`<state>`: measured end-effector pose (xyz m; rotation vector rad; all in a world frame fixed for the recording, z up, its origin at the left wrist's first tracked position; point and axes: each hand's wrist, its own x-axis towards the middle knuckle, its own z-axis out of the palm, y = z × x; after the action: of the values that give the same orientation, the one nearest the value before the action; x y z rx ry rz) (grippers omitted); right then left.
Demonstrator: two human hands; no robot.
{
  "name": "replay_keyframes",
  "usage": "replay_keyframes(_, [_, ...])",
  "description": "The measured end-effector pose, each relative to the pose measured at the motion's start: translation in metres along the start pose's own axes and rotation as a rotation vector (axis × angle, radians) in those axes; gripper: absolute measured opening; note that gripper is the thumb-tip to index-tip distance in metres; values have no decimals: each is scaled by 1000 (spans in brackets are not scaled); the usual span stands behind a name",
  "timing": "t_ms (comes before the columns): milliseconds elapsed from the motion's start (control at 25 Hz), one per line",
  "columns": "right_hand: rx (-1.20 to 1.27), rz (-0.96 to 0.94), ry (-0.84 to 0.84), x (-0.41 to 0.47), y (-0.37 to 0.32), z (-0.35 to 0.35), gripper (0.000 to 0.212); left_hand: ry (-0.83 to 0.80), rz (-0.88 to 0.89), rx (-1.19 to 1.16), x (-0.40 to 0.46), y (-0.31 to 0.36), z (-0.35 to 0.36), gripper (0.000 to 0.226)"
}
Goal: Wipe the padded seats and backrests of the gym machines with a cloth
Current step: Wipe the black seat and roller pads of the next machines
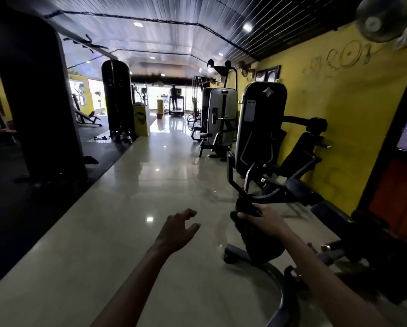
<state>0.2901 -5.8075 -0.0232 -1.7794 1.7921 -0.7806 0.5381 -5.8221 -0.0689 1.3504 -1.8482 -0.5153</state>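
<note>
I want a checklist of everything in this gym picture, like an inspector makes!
Surface: glossy pale tiled floor, with a black mat floor on the left.
Job's things: dark cloth hanging from the right hand; black padded machine by the yellow wall.
Clutter: red bucket far down the aisle.
Grippers: left hand holds nothing, fingers loosely curled; right hand grips the cloth at a machine handle.
Cables: black line running along the ceiling.
Surroundings: wall fan, a person on a distant treadmill.
</note>
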Motion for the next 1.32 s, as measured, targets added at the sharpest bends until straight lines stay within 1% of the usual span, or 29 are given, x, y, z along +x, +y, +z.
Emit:
replay_keyframes(80, [8, -2, 7, 47, 3, 11, 49, -19, 15, -5, 48, -25, 7, 36])
replay_keyframes(240, [29, 27, 40, 150, 9, 21, 52, -58, 40, 13, 145, -69, 22, 37])
replay_keyframes(320, [2, 50, 40, 203, 7, 20, 52, -79, 60, 32, 201, -87, 26, 37])
replay_keyframes(480, [-56, 77, 60, 310, 5, 17, 61, -58, 43, -15, 316, -120, 32, 36])
replay_keyframes(560, [-49, 107, 75, 350, 9, 22, 65, -86, 37, -26, 357, -137, 45, 37])
replay_keyframes(640, [-41, 149, 107, 400, 18, 31, 64, -118, 30, -55, 407, -159, 65, 36])
replay_keyframes(720, [-32, 173, 148, 454, 25, 37, 60, -158, 54, -86, 464, -177, 84, 35])
replay_keyframes(840, [-32, 215, 203, 535, 34, 37, 62, -231, 110, -114, 548, -206, 107, 35])
replay_keyframes(960, [-59, 295, 255, 609, 39, 27, 70, -291, 155, -110, 642, -224, 115, 37])
replay_keyframes(1040, [-60, 332, 304, 660, 46, 18, 74, -278, 202, -136, 717, -227, 121, 34])
replay_keyframes(1120, [-52, 378, 351, 701, 64, 7, 78, -297, 202, -159, 773, -227, 142, 31])
replay_keyframes(1160, [-44, 401, 368, 718, 72, 2, 77, -331, 215, -173, 793, -226, 154, 32])
replay_keyframes(1240, [-18, 432, 425, 750, 85, -9, 68, -399, 248, -202, 833, -230, 187, 27])
replay_keyframes(1320, [-2, 454, 476, 790, 104, -24, 60, -432, 284, -211, 877, -230, 225, 24])
